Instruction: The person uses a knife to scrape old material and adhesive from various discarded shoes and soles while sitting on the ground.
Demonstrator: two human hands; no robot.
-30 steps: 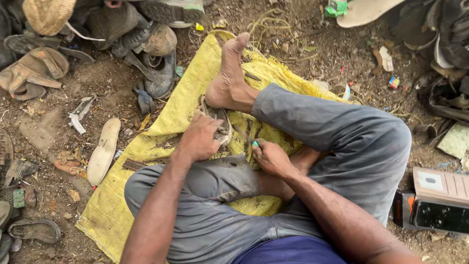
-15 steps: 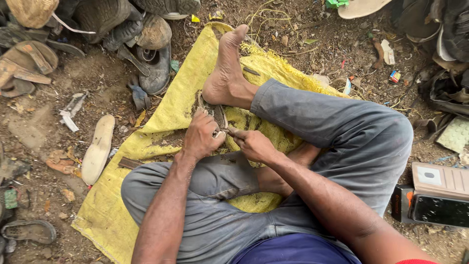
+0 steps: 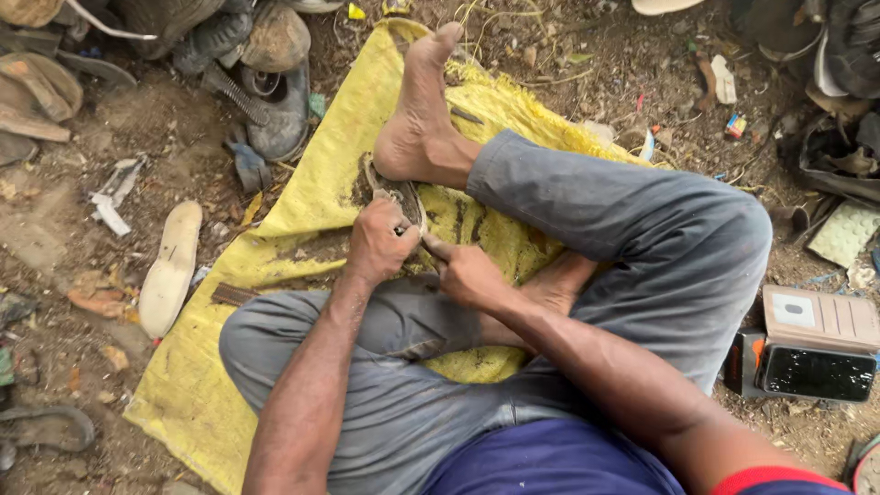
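Left hand (image 3: 380, 243) in closed grip on worn sole (image 3: 396, 194). Sole runs up and away from grip toward heel of bare foot (image 3: 417, 119), resting on yellow sack (image 3: 312, 197). Right hand (image 3: 467, 272) just right of grip, fingers pinched at sole's near end; what they pinch, cannot tell.

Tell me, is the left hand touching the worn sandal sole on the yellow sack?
Touching. The head view shows the left hand with its fingers curled over the near end of the worn sandal sole, no gap between them, on the yellow sack.
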